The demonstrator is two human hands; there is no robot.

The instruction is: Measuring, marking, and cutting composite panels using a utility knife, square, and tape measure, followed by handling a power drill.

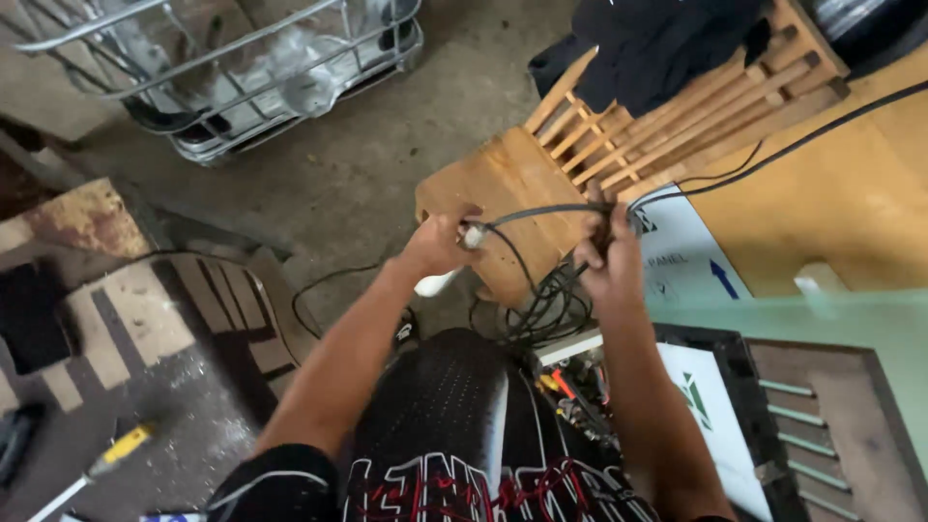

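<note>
While a person looks down over their own lap, both bare hands work a thin black cable (541, 211) stretched taut between them above a slatted wooden chair (512, 179). Left hand (440, 242) is closed in a fist around the cable's end, where a small white plug-like tip (473, 235) shows just past the knuckles. Right hand (609, 261) is curled tight around the same cable further along, fingers pressed together, with more black cable hanging in loose loops (546, 304) below it. From the right hand the cable runs on up and to the right across a yellowish wooden board (831, 203). Dark cloth (657, 39) lies heaped on the chair's back slats. Just below the right forearm sits a white-edged box of mixed small tools and wires (575, 382), its contents too jumbled to tell apart. On the grey concrete floor (367, 164) stand a wire metal basket (242, 68) at upper left and a yellow-handled screwdriver (111, 454) at lower left, well apart from both hands.
</note>
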